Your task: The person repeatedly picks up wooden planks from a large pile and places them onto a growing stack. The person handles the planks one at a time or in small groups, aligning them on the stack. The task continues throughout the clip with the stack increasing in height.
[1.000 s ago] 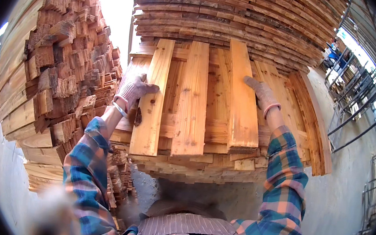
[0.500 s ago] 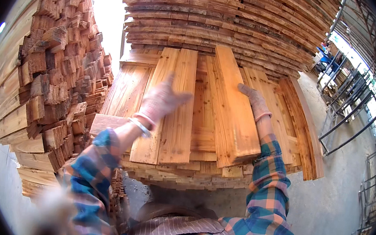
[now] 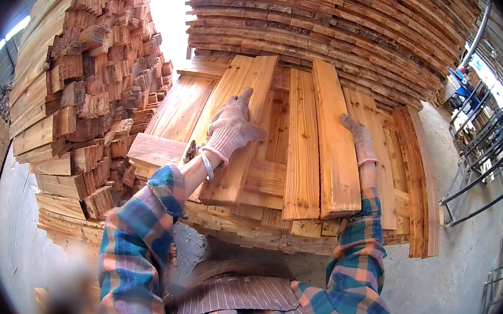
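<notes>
My left hand (image 3: 234, 126), in a knit glove, lies on a light wooden board (image 3: 258, 91) on top of the stack. Its fingers point away from me and its thumb sticks out to the right. My right hand (image 3: 359, 142), gloved too, grips the right edge of another long board (image 3: 332, 146), its fingers partly hidden. Directly left of that board lies a narrower board (image 3: 303, 156). Between the two groups, crosswise boards (image 3: 267, 173) of the layer below show.
A tall stack of rough-edged planks (image 3: 313, 23) rises behind. At left stands an uneven pile of board ends (image 3: 82, 92). A darker-edged board (image 3: 422, 179) lies along the stack's right side. Black metal frames (image 3: 488, 155) stand on the concrete floor (image 3: 433, 283) at right.
My left hand, blurred before, has come to rest on the left board. The left boards now slant more. A separate narrow board shows beside the one at my right hand. The view has shifted slightly.
</notes>
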A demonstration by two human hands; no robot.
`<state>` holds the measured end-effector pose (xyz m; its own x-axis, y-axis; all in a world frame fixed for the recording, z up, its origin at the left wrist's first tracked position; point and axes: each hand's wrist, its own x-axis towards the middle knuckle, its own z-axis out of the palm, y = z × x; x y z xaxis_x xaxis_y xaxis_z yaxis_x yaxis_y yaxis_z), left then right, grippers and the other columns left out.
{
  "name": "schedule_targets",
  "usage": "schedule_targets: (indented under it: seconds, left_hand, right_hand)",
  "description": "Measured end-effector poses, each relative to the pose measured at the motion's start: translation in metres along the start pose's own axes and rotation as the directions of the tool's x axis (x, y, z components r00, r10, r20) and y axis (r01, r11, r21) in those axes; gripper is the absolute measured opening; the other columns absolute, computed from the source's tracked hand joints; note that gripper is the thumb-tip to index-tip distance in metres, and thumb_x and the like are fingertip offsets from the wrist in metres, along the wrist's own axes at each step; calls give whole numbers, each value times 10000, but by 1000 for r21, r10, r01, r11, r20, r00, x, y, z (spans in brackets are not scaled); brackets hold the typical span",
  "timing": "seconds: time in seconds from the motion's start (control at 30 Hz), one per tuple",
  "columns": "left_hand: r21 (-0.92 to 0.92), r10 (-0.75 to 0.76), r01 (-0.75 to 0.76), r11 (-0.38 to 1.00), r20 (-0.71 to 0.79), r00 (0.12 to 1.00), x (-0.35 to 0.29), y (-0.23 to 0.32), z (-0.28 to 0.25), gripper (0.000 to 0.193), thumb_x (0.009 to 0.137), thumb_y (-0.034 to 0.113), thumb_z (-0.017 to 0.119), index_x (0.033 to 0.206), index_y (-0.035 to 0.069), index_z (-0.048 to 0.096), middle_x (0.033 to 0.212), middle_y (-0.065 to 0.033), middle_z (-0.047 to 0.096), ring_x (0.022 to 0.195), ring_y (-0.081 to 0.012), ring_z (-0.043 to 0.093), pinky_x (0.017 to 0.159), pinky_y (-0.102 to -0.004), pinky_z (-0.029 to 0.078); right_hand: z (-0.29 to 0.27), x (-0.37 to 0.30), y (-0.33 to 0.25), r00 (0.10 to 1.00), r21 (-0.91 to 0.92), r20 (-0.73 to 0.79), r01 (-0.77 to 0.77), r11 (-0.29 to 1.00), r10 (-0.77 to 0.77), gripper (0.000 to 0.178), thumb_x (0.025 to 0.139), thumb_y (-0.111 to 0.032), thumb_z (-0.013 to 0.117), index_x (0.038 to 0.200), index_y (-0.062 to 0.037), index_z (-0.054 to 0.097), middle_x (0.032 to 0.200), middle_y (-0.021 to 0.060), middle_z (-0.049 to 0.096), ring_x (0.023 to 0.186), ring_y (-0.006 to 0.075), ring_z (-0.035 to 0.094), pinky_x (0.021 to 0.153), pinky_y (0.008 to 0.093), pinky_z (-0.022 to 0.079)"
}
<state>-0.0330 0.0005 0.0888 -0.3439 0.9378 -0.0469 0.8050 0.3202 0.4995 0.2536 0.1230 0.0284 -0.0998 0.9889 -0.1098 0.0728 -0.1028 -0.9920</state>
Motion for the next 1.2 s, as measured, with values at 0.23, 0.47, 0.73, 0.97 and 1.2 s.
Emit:
schedule_targets:
  seconds: [0.23,0.47,0.73,0.97,1.2]
  left_hand:
    - [-141,135,-129,982,30,990,18,-3,19,938,626,290,860,1439,196,402,1386,-120,470,1269,-343,494,990,-498,488]
    - [-269,155,-143,953,23,988,22,-5,21,982,649,203,857,1476,42,351,1369,-215,516,1216,-319,554,1021,-341,458]
    - [-924,169,-135,358,-78,983,13,-70,-36,837,732,117,764,1453,-20,362,1308,-217,529,986,-231,627,807,-292,555]
    - [-141,-8,7,990,-11,1000,20,-112,-72,882,677,118,860,1448,177,435,1474,-89,411,1299,-228,467,1089,-346,447]
    - [-675,36,-84,733,-85,996,106,-204,-26,799,749,167,833,1401,-46,422,1259,-185,597,1088,-233,605,974,-306,464]
  right_hand:
    - [-31,-8,21,989,-61,52,139,988,-136,547,866,-383,691,1202,46,645,1116,143,696,1038,208,647,876,303,489]
    - [7,-14,13,994,-406,85,97,909,-68,579,868,-451,649,1180,36,639,1084,208,679,1046,284,644,915,361,479]
    - [82,-57,-62,818,-885,361,452,113,-448,789,841,-455,673,1443,-34,385,1200,270,607,1132,347,603,932,418,490]
    - [91,-66,-65,998,-987,-51,-44,158,-40,1033,705,-519,762,1478,-26,286,1255,222,606,1179,342,593,939,440,493]
    - [87,-53,-58,992,-934,-61,-16,356,-114,996,656,-390,799,1451,13,355,1227,243,618,1131,336,617,900,428,506]
